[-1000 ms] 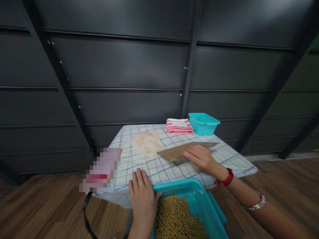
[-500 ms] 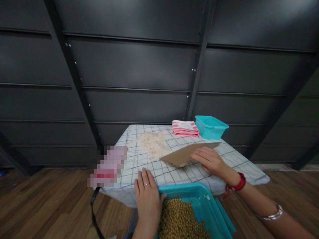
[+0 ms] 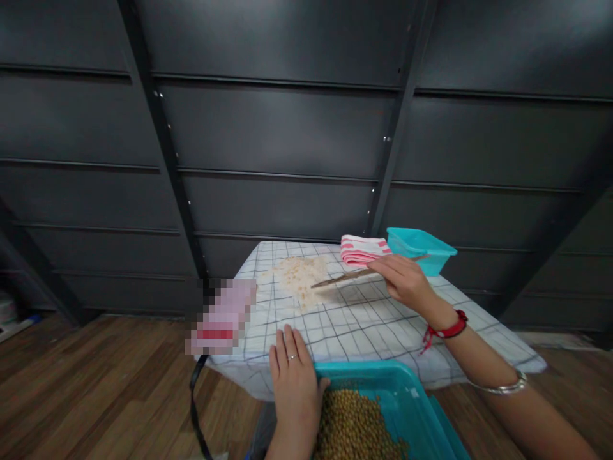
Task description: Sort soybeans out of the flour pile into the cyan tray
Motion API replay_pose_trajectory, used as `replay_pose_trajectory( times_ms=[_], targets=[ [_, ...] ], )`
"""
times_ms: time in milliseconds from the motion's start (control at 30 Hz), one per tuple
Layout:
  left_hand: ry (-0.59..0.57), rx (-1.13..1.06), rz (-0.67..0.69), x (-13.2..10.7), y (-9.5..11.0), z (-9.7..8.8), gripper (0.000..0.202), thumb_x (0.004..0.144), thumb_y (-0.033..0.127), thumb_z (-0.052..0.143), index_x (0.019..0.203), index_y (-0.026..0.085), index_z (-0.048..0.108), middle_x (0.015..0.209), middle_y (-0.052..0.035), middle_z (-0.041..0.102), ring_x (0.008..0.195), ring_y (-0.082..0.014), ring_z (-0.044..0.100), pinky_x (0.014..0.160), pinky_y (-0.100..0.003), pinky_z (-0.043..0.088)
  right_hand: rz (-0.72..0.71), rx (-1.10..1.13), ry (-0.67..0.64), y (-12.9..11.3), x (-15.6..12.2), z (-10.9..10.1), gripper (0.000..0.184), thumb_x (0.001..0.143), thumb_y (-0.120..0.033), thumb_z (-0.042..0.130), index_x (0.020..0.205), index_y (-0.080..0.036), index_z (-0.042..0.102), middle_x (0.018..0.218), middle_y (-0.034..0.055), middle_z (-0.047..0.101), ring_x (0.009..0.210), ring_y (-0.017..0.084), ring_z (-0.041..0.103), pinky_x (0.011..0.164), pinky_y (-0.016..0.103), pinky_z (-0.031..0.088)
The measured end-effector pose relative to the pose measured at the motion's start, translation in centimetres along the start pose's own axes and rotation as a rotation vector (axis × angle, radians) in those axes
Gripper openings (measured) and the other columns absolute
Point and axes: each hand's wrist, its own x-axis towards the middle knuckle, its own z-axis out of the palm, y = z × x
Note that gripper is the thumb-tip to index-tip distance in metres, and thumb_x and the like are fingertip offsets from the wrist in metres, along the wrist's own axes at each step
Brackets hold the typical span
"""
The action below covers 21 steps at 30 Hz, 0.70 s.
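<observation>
My right hand (image 3: 405, 281) grips a flat piece of cardboard (image 3: 342, 278), now seen almost edge-on above the cloth. Its left tip reaches the edge of a patch of pale crumbly powder with yellowish bits (image 3: 304, 275). My left hand (image 3: 294, 383) lies flat at the table's near edge, fingers stretched out on the checked cloth (image 3: 268, 306). Its thumb rests by the rim of a teal plastic basket (image 3: 402, 377), which holds many round yellow-brown beans (image 3: 354, 428).
A folded pink-and-white striped towel (image 3: 364, 249) lies at the back of the table. Beside it stands a turquoise tub (image 3: 421, 249). A blurred pink object (image 3: 225, 316) with a black strap (image 3: 195, 402) sits at the left edge. Dark metal panels (image 3: 278, 121) rise behind.
My right hand has lifted and tilted the cardboard from showing its broad face to nearly edge-on, and moved it away from me. The left hand stays on the table edge. The view has shifted slightly.
</observation>
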Motion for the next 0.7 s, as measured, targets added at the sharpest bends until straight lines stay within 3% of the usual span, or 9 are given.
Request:
replay_pose_trajectory(
  times_ms=[467, 700],
  targets=[
    [-0.034, -0.017, -0.030, 0.1, 0.0, 0.4, 0.074, 0.056, 0.023, 0.068, 0.122, 0.002, 0.043, 0.132, -0.0214, 0.041, 0.122, -0.0345, 0.035, 0.099, -0.048, 0.034, 0.048, -0.110, -0.194, 0.5, 6.6, 10.0, 0.028, 0.083, -0.004, 0.035, 0.099, -0.011, 0.056, 0.080, 0.0086, 0.059, 0.072, 0.018, 0.048, 0.064, 0.030, 0.030],
    [0.006, -0.011, 0.001, -0.1, -0.3, 0.7, 0.072, 0.056, 0.021, 0.066, 0.121, 0.002, 0.043, 0.131, -0.0230, 0.041, 0.120, -0.0339, 0.038, 0.099, -0.049, 0.035, -0.024, -0.088, -0.264, -0.1, 7.5, 11.6, 0.020, 0.082, -0.006, 0.041, 0.093, -0.012, 0.058, 0.077, 0.0066, 0.059, 0.073, 0.017, 0.047, 0.064, 0.029, 0.029]
  ],
)
